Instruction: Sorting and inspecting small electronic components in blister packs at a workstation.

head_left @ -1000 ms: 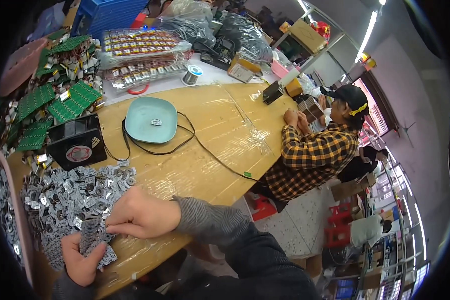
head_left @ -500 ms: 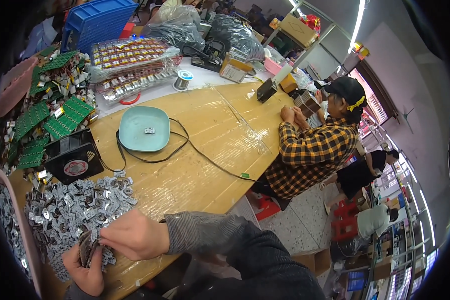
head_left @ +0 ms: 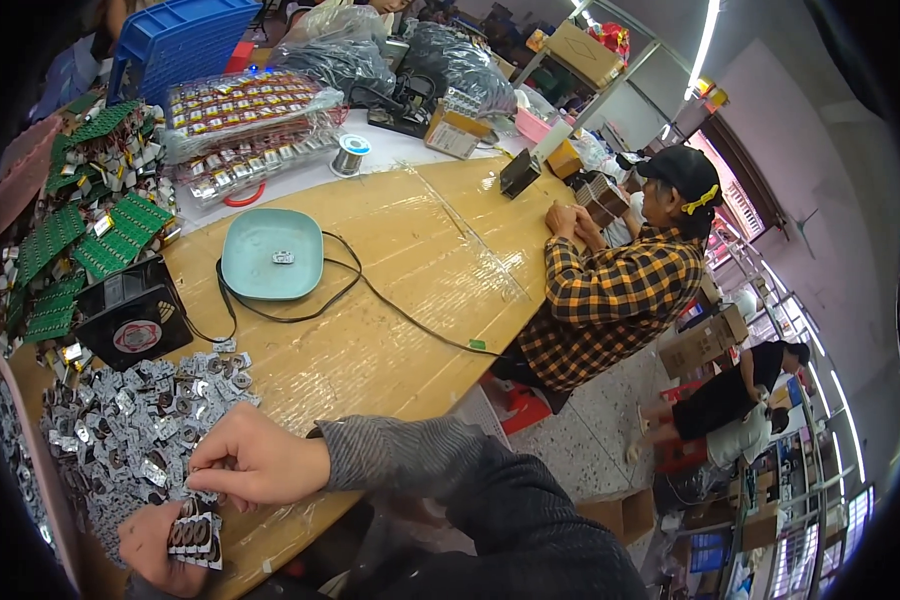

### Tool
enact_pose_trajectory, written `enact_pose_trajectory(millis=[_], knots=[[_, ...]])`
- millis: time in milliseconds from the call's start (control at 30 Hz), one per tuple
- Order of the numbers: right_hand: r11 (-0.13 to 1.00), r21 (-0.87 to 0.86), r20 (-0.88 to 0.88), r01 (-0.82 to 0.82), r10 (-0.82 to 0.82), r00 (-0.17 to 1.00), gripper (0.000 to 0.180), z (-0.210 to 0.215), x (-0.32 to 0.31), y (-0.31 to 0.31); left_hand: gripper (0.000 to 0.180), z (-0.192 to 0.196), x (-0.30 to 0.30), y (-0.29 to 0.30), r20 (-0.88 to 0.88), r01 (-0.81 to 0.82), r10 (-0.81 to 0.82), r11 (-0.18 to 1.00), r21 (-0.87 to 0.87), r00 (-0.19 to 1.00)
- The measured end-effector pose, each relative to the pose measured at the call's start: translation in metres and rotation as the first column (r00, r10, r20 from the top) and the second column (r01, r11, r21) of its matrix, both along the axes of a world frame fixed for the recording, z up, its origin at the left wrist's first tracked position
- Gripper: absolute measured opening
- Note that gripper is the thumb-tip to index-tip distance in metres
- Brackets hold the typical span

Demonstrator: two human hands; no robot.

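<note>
My left hand (head_left: 153,548) grips a small panel of grey circuit boards (head_left: 196,538), which carry rows of dark round parts. Just above it, my right hand (head_left: 265,460) is closed in a pinch, apart from the panel; whatever lies between its fingertips is too small to make out. Both hands are at the near edge of a heap of small loose grey boards (head_left: 120,425), many with a dark round part. Farther off, one small board (head_left: 283,257) lies in a pale blue dish (head_left: 255,285).
A black fan (head_left: 135,315) stands behind the heap, its cable (head_left: 410,315) running across the table. Green circuit boards (head_left: 130,235) are piled at left, beside a pink bin's rim (head_left: 30,455). A solder spool (head_left: 351,156) stands farther back. A person in a checked shirt (head_left: 620,300) sits at right.
My right hand has drawn away from the panel, slightly upward. My left hand has lowered and turned the panel, so its face with the round parts now shows. The whole view has shifted slightly.
</note>
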State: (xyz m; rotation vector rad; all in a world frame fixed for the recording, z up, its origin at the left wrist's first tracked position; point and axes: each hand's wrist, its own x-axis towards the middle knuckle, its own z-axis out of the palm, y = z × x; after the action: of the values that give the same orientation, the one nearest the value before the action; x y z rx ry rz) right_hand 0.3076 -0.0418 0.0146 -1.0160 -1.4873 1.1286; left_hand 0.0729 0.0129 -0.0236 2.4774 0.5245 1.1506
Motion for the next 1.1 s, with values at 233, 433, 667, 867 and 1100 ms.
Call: enact_pose_trajectory(millis=[233,433,667,867,1100], knots=[[0.998,-0.062,-0.029,-0.008,0.006,1.0,0.022,-0.002,0.0,-0.001,0.031,0.003,-0.003,0.0,-0.01,0.059,-0.059,0.998,0.0,0.998],[0.996,-0.069,-0.138,0.059,-0.069,0.988,0.015,-0.003,-0.007,0.0,0.055,0.029,-0.004,0.004,-0.065,0.142,-0.146,0.988,-0.057,0.987],[0.964,-0.265,-0.127,0.016,-0.051,0.991,0.013,0.016,0.006,-0.01,0.075,0.015,0.011,0.004,-0.018,0.299,-0.306,0.94,-0.167,0.952],[0.959,-0.258,-0.177,0.115,-0.164,0.97,0.016,0.009,-0.004,-0.011,0.078,0.012,0.011,0.004,-0.014,0.417,-0.433,0.877,-0.237,0.901],[0.963,-0.24,-0.144,0.119,-0.157,0.977,0.019,0.011,-0.005,-0.009,0.081,0.009,0.012,0.003,-0.02,0.407,-0.425,0.879,-0.249,0.905]])
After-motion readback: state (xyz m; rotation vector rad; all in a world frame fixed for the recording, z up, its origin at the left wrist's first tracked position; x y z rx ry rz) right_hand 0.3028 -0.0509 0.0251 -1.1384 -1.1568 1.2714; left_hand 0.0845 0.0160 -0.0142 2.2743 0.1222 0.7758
